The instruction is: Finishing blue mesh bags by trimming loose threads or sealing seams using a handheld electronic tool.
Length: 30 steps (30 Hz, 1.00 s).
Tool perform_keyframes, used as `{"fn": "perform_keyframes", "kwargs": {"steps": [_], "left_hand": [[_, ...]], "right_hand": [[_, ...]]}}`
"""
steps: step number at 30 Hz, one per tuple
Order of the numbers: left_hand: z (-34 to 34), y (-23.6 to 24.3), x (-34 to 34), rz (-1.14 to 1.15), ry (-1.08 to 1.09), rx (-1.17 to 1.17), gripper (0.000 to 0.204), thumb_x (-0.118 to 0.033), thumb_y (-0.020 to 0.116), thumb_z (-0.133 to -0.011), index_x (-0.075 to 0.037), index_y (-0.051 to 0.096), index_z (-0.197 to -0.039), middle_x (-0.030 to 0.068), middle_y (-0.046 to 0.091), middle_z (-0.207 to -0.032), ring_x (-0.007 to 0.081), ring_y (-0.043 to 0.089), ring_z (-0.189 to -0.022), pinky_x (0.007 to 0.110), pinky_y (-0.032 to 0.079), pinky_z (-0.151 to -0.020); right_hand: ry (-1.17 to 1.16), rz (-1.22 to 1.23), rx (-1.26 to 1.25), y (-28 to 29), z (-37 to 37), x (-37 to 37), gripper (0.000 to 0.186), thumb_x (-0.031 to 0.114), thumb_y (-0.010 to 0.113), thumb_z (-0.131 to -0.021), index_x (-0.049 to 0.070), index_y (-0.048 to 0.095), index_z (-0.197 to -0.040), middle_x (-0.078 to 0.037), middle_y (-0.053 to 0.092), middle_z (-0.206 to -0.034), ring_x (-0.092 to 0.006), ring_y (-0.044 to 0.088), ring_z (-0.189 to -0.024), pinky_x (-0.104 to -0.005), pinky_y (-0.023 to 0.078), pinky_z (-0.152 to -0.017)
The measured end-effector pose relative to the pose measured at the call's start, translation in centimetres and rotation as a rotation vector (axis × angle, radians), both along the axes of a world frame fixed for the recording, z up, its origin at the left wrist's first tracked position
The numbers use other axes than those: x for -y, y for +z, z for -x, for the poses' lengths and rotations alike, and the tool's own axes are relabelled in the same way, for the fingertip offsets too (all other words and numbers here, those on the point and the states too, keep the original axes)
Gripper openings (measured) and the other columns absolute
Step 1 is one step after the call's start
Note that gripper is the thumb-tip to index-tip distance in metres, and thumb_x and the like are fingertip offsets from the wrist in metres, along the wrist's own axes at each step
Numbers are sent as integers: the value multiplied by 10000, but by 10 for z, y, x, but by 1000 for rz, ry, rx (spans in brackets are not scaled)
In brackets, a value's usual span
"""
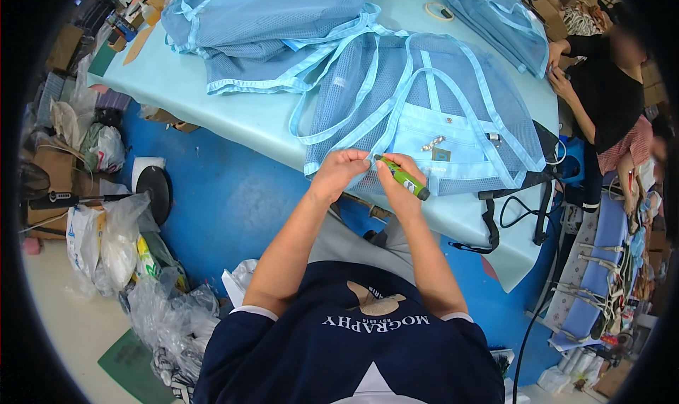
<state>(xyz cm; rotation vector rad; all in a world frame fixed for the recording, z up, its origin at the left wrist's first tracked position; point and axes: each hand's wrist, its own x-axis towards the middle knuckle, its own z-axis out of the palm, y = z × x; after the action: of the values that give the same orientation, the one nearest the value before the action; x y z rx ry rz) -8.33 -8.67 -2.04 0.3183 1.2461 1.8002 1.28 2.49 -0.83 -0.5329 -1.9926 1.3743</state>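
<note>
A light blue mesh bag (467,85) with fabric straps (392,128) lies at the near edge of the table, a pocket (417,124) with small silvery metal pieces on its front. My left hand (339,174) is closed in a pinch on the bag's light blue trim, just left of the tool. My right hand (396,192) grips a green cylindrical tool (408,180) with dark ends, its upper tip touching or very near the trim by my left fingertips. What exactly the tip meets is too small to tell.
More mesh bags (254,11) cover the table (177,100). A co-worker (608,100) at right has both hands on another bag. Black straps and cords (488,231) hang at the table's right. Plastic bags (120,248) and boxes crowd the left floor.
</note>
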Motion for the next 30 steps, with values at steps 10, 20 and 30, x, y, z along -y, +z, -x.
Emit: {"fn": "perform_keyframes", "kwargs": {"steps": [10,20,30], "left_hand": [[-1,-2,-1,15,54,22,145,-26,574,-785,25,606,-917,42,613,-849,78,545,-763,217,429,-716],[-1,2,0,17,49,20,136,-23,570,-784,28,604,-905,37,608,-842,81,543,-769,216,424,-718],[-1,3,1,11,48,40,164,-30,578,-782,19,604,-936,37,611,-863,82,538,-793,221,415,-749]], "right_hand": [[38,79,39,0,-5,-3,177,50,668,-709,-2,622,-872,-90,608,-873,-125,569,-772,-236,455,-705],[21,118,76,-7,-5,-4,156,37,653,-722,-2,622,-869,-78,613,-853,-110,563,-775,-231,453,-707],[104,100,-30,-3,-10,-10,165,20,641,-723,-8,616,-884,-95,617,-904,-126,569,-803,-244,457,-725]]}}
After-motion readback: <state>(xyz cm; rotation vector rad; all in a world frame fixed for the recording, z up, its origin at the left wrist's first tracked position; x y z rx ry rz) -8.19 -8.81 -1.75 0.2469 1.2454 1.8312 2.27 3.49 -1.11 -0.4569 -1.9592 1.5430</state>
